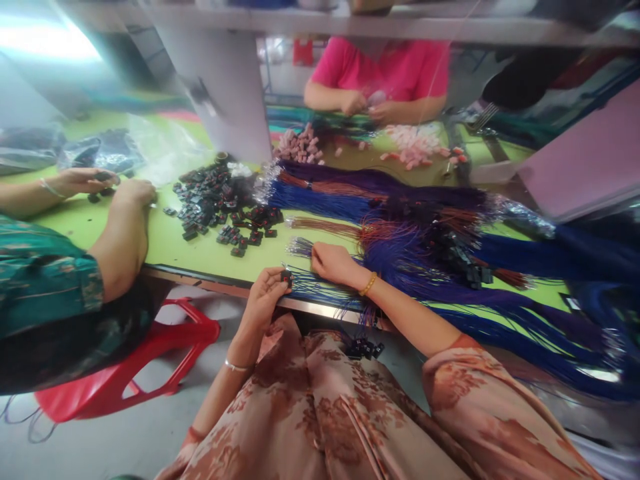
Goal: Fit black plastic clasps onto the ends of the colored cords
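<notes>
My left hand (pixel 269 292) is at the table's front edge, its fingers closed on a small black connector housing (pixel 286 278) with a red mark on it. Thin blue wires (pixel 320 288) run along the edge just right of the housing; whether any is fixed in it I cannot tell. My right hand (pixel 334 263) is closed over these wires, close to their metal-tipped ends (pixel 299 247). What its fingertips pinch is hidden. Beyond the hands lies a large heap of black connector housings (pixel 215 197), with a smaller group nearer the edge.
Blue, purple and brown wire bundles (pixel 405 233) cover the table's right side. Finished-looking black connectors (pixel 364 348) hang below the front edge. A co-worker's hands (pixel 135 192) work at left, beside a red stool (pixel 150 353). Opposite, a person in pink (pixel 380 73) sits behind pale pink parts (pixel 300 145).
</notes>
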A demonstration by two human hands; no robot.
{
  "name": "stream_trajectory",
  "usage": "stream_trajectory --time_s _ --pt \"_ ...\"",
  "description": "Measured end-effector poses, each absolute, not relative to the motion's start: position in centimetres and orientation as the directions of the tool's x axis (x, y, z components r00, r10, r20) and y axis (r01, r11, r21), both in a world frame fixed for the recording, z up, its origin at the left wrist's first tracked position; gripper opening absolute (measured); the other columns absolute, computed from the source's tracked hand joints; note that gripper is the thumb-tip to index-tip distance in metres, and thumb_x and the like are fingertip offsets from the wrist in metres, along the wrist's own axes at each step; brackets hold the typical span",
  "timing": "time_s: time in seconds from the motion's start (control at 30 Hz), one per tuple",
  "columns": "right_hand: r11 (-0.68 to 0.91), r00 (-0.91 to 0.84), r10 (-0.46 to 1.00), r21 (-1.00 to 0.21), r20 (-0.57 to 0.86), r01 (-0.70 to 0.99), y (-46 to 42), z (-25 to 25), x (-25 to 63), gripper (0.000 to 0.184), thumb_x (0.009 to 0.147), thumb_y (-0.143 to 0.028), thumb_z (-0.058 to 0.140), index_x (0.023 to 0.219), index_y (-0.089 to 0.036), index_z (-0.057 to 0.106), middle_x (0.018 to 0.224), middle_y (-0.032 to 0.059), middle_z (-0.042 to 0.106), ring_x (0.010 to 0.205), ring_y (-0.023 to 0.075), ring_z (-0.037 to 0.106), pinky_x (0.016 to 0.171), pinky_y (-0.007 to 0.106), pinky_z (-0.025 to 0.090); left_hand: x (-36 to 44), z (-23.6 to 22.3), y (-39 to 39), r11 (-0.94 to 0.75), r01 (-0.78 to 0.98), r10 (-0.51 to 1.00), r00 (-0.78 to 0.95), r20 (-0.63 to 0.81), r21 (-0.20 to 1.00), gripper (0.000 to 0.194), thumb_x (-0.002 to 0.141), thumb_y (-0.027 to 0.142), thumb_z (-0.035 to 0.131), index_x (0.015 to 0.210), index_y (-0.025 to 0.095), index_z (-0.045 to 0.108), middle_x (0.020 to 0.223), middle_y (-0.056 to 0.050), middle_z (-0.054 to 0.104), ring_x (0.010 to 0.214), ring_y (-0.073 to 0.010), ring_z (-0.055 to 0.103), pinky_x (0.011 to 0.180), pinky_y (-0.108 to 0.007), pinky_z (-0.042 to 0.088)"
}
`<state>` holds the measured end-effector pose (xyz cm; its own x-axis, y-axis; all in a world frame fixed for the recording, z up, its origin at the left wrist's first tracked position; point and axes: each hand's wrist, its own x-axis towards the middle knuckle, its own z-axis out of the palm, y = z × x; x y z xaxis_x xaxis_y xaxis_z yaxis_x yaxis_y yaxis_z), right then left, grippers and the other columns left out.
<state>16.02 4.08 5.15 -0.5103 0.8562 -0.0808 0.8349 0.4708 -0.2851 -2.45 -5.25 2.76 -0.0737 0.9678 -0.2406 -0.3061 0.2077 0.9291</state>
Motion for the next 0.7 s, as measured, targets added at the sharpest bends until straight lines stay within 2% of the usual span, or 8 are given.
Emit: stream_trajectory --time_s 0.1,0.2,0.3,0.47,0.7 --pt "0.466 -0.526 0.851 -0.483 0.013 0.742 4.5 5.3 15.9 0.016 0.085 -0.022 0.045 0.090 -0.015 0.059 0.078 0.0046 0.065 0.066 0.0151 0.053 0.063 0.025 0.033 -2.2 2.8 -5.0 0.211 -0.366 0.965 -0.070 -0.253 0.906 0.035 0.067 0.022 0.074 0.100 0.017 0.061 0.091 -0.004 0.067 0.080 -0.0114 0.062 0.071 -0.022 0.050" --pt "0.470 -0.557 0.822 -0.691 0.116 0.549 4.6 5.6 15.2 0.010 0.081 -0.022 0.048 0.080 -0.016 0.057 0.069 -0.0008 0.058 0.061 0.0111 0.047 0.060 0.023 0.032 -1.9 2.7 -4.6 0.219 -0.463 0.959 -0.059 -0.276 0.859 0.036 0.065 0.018 0.075 0.098 0.017 0.061 0.090 -0.003 0.067 0.080 -0.0109 0.062 0.072 -0.021 0.050" --pt "0.417 -0.548 0.822 -0.821 0.158 0.389 4.3 5.9 14.6 0.010 0.079 -0.023 0.050 0.076 -0.016 0.056 0.063 -0.0038 0.052 0.057 0.0089 0.042 0.056 0.021 0.031 -1.6 2.6 -4.2 0.225 -0.550 0.955 -0.040 -0.294 0.804 0.035 0.065 0.015 0.074 0.097 0.018 0.061 0.089 -0.003 0.066 0.080 -0.0103 0.062 0.073 -0.021 0.049" --pt "0.362 -0.524 0.839 -0.871 0.149 0.332 2.8 6.5 14.8 0.010 0.075 -0.023 0.052 0.072 -0.015 0.057 0.059 -0.0049 0.049 0.055 0.0076 0.039 0.054 0.020 0.030 -1.1 2.6 -3.7 0.244 -0.632 0.954 0.019 -0.300 0.735 0.032 0.067 0.011 0.072 0.097 0.018 0.062 0.091 -0.002 0.065 0.083 -0.0101 0.061 0.077 -0.022 0.049" --pt "0.449 -0.505 0.838 -0.788 0.207 0.421 1.4 6.7 15.5 0.006 0.071 -0.019 0.055 0.066 -0.016 0.057 0.060 -0.0039 0.051 0.056 0.0078 0.041 0.056 0.021 0.030 -0.9 2.3 -3.4 0.251 -0.664 0.955 0.054 -0.291 0.704 0.030 0.070 0.009 0.070 0.098 0.017 0.064 0.092 -0.003 0.064 0.084 -0.0102 0.061 0.077 -0.021 0.049"
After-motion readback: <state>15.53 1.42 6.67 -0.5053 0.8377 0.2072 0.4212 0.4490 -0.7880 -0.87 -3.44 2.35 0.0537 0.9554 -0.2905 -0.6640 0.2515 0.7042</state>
